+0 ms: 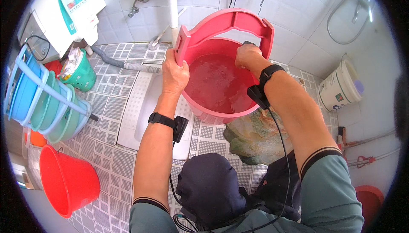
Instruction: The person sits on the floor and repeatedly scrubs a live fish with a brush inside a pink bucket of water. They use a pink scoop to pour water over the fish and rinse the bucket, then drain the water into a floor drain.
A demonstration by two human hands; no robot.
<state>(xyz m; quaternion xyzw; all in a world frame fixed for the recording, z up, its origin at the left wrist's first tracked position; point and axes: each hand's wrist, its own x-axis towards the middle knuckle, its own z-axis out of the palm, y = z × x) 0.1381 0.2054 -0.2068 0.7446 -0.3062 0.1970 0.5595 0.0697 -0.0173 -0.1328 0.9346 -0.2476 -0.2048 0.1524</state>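
— Bucket first: where is it on my feed?

— Pink bucket, centre of the head view, lifted clear of the tiled floor and tilted, so I look down into it. Water sits inside, reddish against the plastic. Its wide pink handle arches over the far side.

— And the 2 hands?

— I see the left hand closed over the near-left rim, fingers wrapped onto the edge just below the handle's hinge. The right hand is curled over the far-right rim, fingers tucked inside the bucket; I cannot tell whether they also pinch something dark showing just above them. Each wrist wears a black band, with a cable trailing back toward me.

— What lies under it?

— A white squat pan is set into the floor right below and left of the bucket. A greenish, wet-looking cloth or bag lies beside it on the right, under the right forearm.

— Further out?

— On the left, stacked blue and green basins lean against the wall, with a small green bucket behind them and a red bucket tipped on its side nearer me. On the right, a white pail stands against the tiled wall.
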